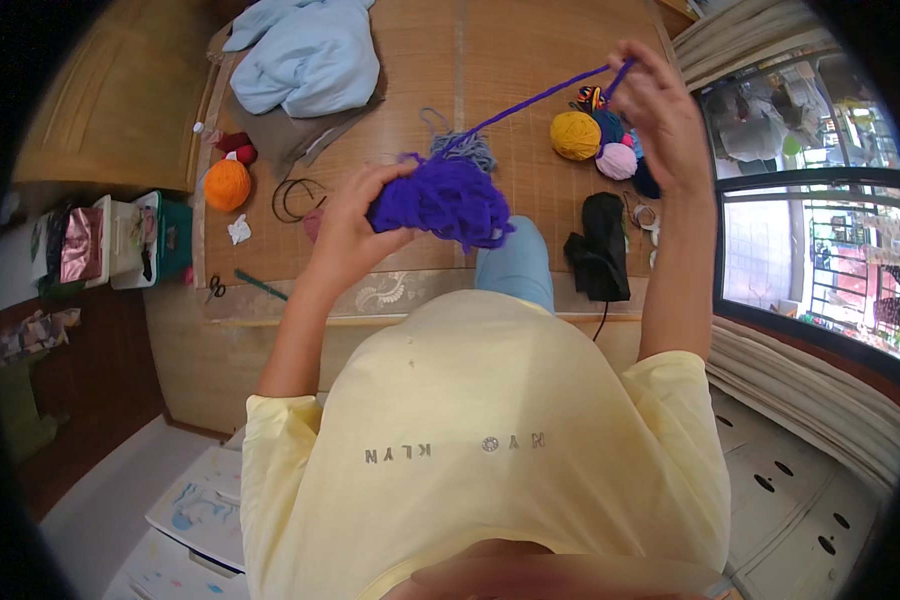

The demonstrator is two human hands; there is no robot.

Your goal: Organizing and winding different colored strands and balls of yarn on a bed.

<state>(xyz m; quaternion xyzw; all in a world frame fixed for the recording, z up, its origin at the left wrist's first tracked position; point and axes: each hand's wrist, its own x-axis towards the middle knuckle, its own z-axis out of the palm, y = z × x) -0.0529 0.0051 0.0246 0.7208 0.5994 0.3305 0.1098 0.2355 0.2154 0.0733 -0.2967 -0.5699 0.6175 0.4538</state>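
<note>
My left hand [364, 217] grips the left end of a loose bundle of purple yarn [450, 202], held up in front of my chest. From the bundle's top a single purple strand runs taut up and to the right. It reaches my right hand [649, 105], which is raised, with the strand passing over its fingers. Behind the bundle lies a tangle of grey-blue yarn [469, 146] on the woven mat. Beneath my right hand sit a mustard-yellow yarn ball [575, 136], a pale pink yarn ball [616, 161] and several dark blue and multicoloured ones.
An orange yarn ball [227, 185], scissors [216, 287] and a green strip [261, 284] lie at left. Light blue cloth [307, 64] is piled at the upper left. A black cloth item [602, 247] lies right of my knee; a window [810, 202] is at the right.
</note>
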